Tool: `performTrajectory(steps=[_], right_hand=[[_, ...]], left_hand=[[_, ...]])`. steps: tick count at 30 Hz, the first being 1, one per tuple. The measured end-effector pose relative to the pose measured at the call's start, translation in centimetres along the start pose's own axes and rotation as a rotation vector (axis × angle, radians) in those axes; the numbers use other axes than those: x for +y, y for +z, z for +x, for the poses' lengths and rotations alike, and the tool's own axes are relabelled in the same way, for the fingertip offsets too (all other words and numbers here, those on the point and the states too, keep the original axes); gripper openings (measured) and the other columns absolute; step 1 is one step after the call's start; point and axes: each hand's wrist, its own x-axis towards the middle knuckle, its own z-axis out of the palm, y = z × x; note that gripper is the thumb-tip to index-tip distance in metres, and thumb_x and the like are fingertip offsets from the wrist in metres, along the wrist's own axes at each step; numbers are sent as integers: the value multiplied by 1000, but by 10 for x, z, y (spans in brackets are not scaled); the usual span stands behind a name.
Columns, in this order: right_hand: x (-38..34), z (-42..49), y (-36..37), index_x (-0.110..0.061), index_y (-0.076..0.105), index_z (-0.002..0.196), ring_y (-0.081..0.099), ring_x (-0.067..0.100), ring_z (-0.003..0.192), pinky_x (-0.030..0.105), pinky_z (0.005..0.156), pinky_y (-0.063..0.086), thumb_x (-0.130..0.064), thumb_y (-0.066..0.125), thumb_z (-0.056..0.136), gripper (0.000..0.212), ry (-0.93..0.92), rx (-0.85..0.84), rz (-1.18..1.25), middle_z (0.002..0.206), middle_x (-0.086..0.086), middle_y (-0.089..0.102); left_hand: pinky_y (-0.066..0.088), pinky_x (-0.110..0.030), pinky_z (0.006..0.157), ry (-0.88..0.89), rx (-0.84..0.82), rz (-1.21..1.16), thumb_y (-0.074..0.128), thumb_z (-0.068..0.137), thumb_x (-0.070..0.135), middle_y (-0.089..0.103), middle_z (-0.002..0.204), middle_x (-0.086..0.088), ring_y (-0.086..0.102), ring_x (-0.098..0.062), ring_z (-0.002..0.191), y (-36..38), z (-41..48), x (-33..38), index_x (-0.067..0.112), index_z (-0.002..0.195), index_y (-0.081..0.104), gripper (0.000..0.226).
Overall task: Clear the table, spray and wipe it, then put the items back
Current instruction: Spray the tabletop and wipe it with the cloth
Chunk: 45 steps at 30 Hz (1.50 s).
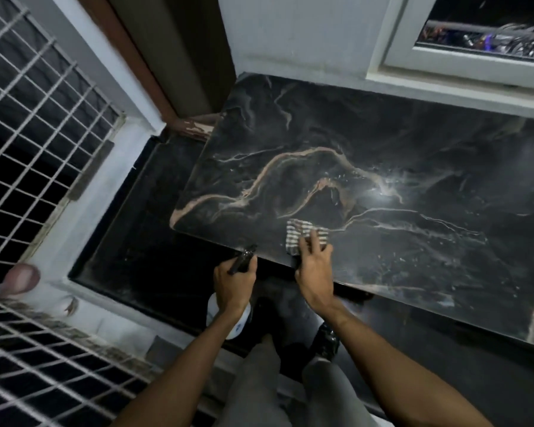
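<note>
A black marble table (398,167) with tan veins fills the right half of the head view; nothing stands on it. My right hand (313,266) presses flat on a striped grey-and-white cloth (299,234) near the table's front left edge. My left hand (233,283) grips a spray bottle by its black nozzle (242,261), just off the table's front edge; the bottle's white body (239,322) hangs below my wrist. Wet streaks glint on the table to the right of the cloth.
A white metal window grille (34,143) runs along the left and lower left. A brown door frame (154,63) stands behind the table's left corner. A white window frame (444,66) sits above the table's far edge. My legs and dark shoes (324,337) are below the table's edge.
</note>
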Motion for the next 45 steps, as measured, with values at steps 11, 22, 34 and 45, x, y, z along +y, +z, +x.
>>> performTrajectory(steps=[11,22,34,45], right_hand=[[-120,21,51,-14,40,148,42,33,113,42,98,49,-5,59,81,70,-365,-125,-1,161,11,26],[-38,32,9,-21,43,148,40,33,114,43,97,48,-1,56,74,77,-231,-87,-73,164,3,22],[107,51,-68,-14,57,137,39,40,122,40,108,39,3,54,77,63,352,134,103,157,12,33],[92,117,-74,-19,45,146,37,34,124,43,112,38,-5,55,79,69,-68,26,-4,162,7,25]], left_hand=[[47,-24,66,74,84,-18,81,85,18,74,69,-1,69,-16,66,-47,57,-33,13,70,72,18],[45,-24,69,210,-36,-86,82,82,21,68,63,0,65,-18,65,-23,68,19,13,62,63,29],[47,-34,64,211,-239,-54,84,80,27,63,57,-9,63,-32,63,60,41,108,9,56,53,44],[45,-32,54,263,-132,-118,86,83,23,58,50,-7,56,-20,49,69,76,133,5,54,57,45]])
